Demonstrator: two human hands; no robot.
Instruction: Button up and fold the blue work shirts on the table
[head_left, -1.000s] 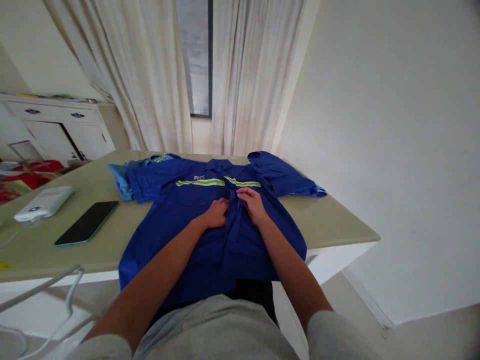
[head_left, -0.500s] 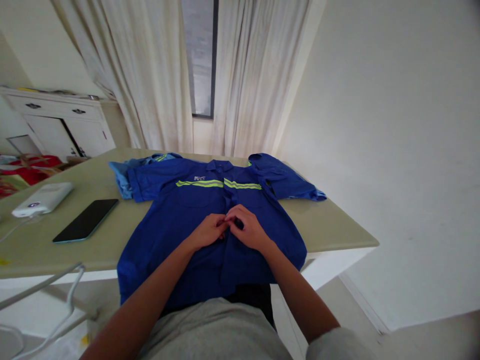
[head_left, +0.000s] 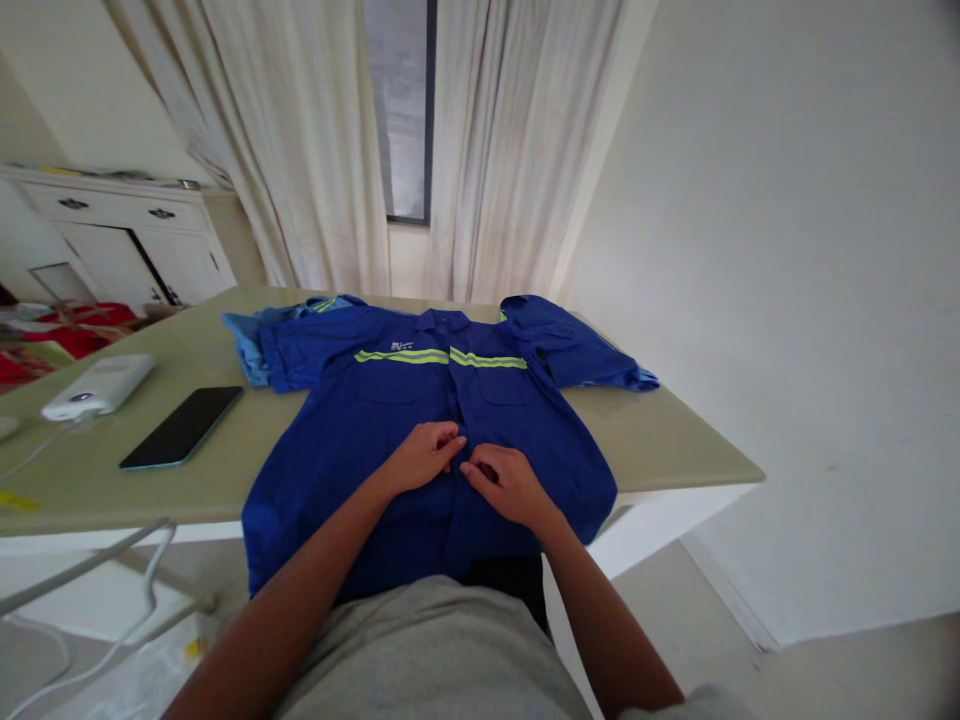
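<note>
A blue short-sleeved work shirt (head_left: 337, 480) lies front up, collar away from me, with a yellow-green reflective stripe across its chest. Its lower part hangs over the near table edge. My left hand (head_left: 422, 456) is closed on the cloth at the front opening, thumb against the fingers. Just right of the opening, my right hand (head_left: 510, 484) is curled with thumb and fingertips pinching the placket. A small gap separates the two hands. Whether a button lies between the fingers is hidden.
The shirt rests on a greenish table (head_left: 675, 450). To the left lie a black-screened phone (head_left: 182, 428) and a white power bank (head_left: 101, 385) with a cable. Light-blue clothing (head_left: 246, 345) shows under the left sleeve. A white metal frame (head_left: 90, 560) stands at lower left.
My hands were together at the front opening and have come slightly apart. The right hand has moved a little toward me and to the right. The camera view has shifted slightly.
</note>
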